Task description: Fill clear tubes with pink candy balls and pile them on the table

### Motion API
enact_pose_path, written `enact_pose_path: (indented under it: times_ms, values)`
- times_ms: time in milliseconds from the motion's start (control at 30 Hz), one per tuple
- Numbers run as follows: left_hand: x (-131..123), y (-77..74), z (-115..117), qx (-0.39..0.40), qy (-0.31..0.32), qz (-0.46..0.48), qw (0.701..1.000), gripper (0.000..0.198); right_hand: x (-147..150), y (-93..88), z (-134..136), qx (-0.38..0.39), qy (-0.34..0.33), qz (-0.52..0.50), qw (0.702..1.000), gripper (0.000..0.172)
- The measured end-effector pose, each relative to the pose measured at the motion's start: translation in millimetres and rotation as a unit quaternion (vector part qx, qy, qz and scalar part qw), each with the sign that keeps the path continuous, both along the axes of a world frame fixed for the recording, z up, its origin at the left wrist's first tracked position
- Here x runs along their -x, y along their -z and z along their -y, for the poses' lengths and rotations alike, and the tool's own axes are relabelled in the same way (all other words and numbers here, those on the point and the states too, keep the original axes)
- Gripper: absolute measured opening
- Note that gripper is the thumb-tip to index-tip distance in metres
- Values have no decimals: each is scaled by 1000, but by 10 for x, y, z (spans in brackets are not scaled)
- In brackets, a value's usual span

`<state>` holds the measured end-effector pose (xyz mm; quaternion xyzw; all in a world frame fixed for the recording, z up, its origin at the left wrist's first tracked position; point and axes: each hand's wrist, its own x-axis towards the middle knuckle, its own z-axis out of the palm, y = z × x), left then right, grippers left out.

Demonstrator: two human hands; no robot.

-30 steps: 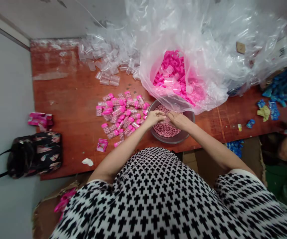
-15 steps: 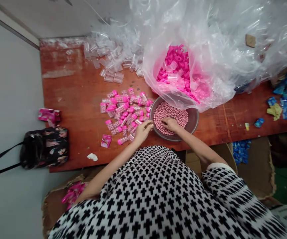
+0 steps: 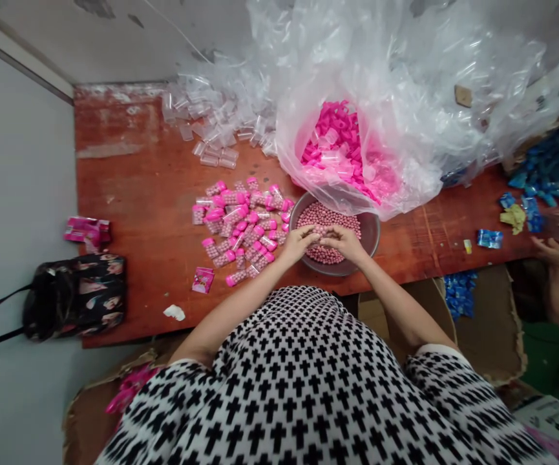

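My left hand (image 3: 298,244) and my right hand (image 3: 348,244) meet fingertip to fingertip over a grey bowl (image 3: 370,240) of small pink beads (image 3: 327,213). The left fingers are closed around what looks like a small clear tube with pink in it, mostly hidden. My right fingers are pinched against its other side; what they hold is too small to make out. Left of the bowl lies a pile of clear tubes (image 3: 234,213) filled with pink beads and closed with bright pink caps.
Behind the bowl, an open plastic bag (image 3: 295,155) holds pink caps (image 3: 340,129). Empty clear tubes (image 3: 218,155) lie at the back left. A pink packet (image 3: 203,279) and a black handbag (image 3: 88,294) are left. Another person's hand (image 3: 555,255) is at far right near blue pieces (image 3: 550,168).
My right hand has lifted out of the beads to meet my left hand, which has moved right over the bowl. At far right, another person's hands have come into view and a blue packet lies flat.
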<state>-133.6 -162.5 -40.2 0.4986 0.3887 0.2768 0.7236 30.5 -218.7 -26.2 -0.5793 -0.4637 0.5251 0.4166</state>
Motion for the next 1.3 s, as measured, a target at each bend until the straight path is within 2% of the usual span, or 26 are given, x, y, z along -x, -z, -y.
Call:
enact_pose_path:
  times_ms: [67, 167, 233, 333, 400, 500, 700, 800, 933, 1033, 1167, 1300]
  values:
    - [3, -10, -36, 27, 9, 15, 999, 49, -69, -112, -34, -45, -10, 98, 994, 44]
    - [50, -39, -107, 39, 47, 29, 998, 54, -149, -289, -115, -138, -87, 211, 964, 32]
    - [95, -69, -166, 23, 75, 21, 997, 54, -168, -367, -166, -186, -142, 255, 938, 26]
    - [156, -102, -256, -29, 116, -3, 993, 48, -155, -381, -202, -212, -198, 294, 911, 26]
    - [175, -103, -303, -48, 130, -21, 990, 45, -139, -339, -200, -209, -218, 319, 898, 25]
    - [176, -81, -335, -52, 126, -41, 990, 44, -131, -286, -183, -182, -213, 356, 891, 19]
    - [219, -69, -417, -125, 74, -75, 986, 37, -284, -430, -317, -65, -214, 279, 934, 22]
    - [250, -80, -472, -100, 16, -53, 993, 41, -440, -528, -575, -60, -176, 316, 930, 27]
    - [240, -99, -486, -25, -21, 1, 999, 49, -674, -569, -1076, -90, -27, 379, 921, 24]
    - [230, -137, -489, 0, -45, 4, 999, 51, -873, -521, -1465, -61, 58, 442, 893, 23]
    - [225, -206, -509, 7, -51, 0, 999, 49, -1145, -399, -1881, 27, 62, 533, 843, 26]
    - [203, -226, -525, 21, -63, -1, 998, 49, -1313, -277, -2140, 96, 69, 598, 793, 33]
